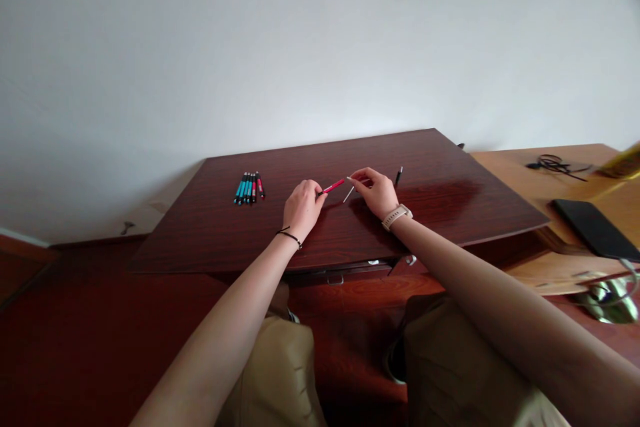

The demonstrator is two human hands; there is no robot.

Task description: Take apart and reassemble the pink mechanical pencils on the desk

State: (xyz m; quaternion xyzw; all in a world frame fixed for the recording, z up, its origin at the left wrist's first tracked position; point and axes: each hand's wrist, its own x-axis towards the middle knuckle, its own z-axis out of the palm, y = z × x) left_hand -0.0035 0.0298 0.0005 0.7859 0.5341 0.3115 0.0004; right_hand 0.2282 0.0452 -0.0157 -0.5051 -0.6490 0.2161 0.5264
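Note:
My left hand (303,204) is closed around a pink pen barrel (334,185), its free end pointing right toward my other hand. Thumb and fingers of my right hand (374,191) pinch a small thin white piece (349,179) close to the barrel's end; its exact kind is too small to make out. Just below those fingertips a thin white stick (349,195), like a pen refill, slants over the table. Behind the right hand is a dark pen part (399,176), partly hidden. A row of blue and pink pens (248,188) lies to the left.
The dark wooden table (280,247) stands against a white wall. At right, a lighter wooden desk (505,177) carries a black cable (555,164) and a flat black device (597,228). A drawer handle (335,279) shows under the table's front edge.

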